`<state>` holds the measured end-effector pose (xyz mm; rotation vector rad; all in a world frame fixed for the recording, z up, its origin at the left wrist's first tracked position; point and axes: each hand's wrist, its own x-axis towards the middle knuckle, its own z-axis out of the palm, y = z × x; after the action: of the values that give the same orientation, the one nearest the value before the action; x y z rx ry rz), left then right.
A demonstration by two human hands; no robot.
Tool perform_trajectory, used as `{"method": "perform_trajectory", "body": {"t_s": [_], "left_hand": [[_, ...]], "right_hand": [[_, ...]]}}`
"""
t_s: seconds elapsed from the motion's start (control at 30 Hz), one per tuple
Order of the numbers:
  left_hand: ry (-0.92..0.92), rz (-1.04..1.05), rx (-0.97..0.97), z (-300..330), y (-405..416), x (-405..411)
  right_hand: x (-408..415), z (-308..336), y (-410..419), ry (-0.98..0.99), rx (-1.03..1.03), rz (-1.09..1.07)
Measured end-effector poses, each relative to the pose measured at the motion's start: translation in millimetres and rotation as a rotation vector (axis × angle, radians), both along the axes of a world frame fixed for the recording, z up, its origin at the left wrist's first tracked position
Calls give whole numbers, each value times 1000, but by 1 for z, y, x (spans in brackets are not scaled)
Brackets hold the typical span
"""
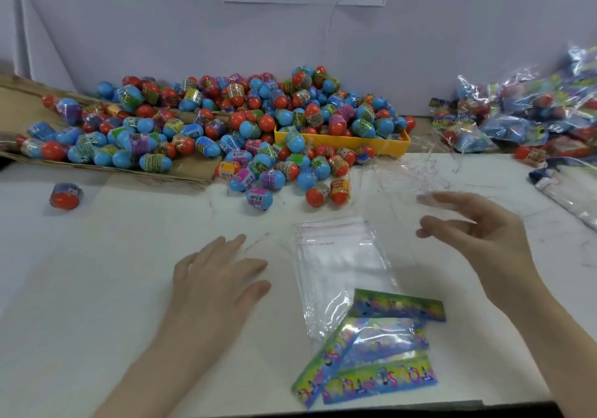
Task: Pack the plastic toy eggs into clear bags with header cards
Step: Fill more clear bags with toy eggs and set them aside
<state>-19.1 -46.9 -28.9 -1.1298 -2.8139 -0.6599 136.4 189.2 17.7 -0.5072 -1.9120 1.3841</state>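
A white bench is seen from above, with two bare hands held over it. A large heap of red and blue plastic toy eggs is spread along the far side, spilling over a flattened cardboard sheet and a yellow tray. One stray egg lies apart at the left. A stack of empty clear bags is laid in the middle of the bench, with several colourful header cards fanned just below and partly under it. The left hand is spread flat beside the bags, fingers straight, nothing held. The right hand is raised near the bags, fingers relaxed and apart, also empty. At the far right a pile of filled bags is seen, so some packs are judged finished. Most eggs remain loose, and no bag is being filled at present.
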Motion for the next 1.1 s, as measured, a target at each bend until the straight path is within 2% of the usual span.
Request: {"method": "perform_trajectory", "body": {"t_s": [0.07,0.17,0.27,0.33,0.37,0.43,0.47,0.53,0.57,0.63,0.77,0.83,0.9,1.1], "left_hand": [[19,-44,-97,1,10,-10],[99,-255,-112,1,26,-19],[84,-363,-250,7,39,-16],[56,-349,-156,17,47,-8],[-104,-273,48,28,48,0],[-553,-180,569,64,50,11],[-771,-176,713,80,50,13],[-987,-318,682,101,51,18],[-965,-378,679,108,51,24],[-879,-325,837,117,51,35],[-908,-224,1042,112,46,40],[-899,-212,1071,111,45,38],[-913,-220,1084,112,45,39],[-952,-223,1039,107,45,36]], "right_hand": [[-1,17,-1,64,-5,1],[-2,44,-7,174,-13,36],[-4,64,-17,232,14,114],[-3,74,-24,248,10,188],[-3,77,-28,244,7,236],[-2,80,-34,202,25,302],[-3,80,-37,170,44,310],[-5,78,-42,118,68,298],[-7,77,-45,101,71,288],[-9,73,-50,91,28,282],[-9,65,-53,124,-322,270],[-10,62,-54,44,-420,372],[-12,62,-57,-28,-417,476],[-17,57,-61,3,-435,409]]}}
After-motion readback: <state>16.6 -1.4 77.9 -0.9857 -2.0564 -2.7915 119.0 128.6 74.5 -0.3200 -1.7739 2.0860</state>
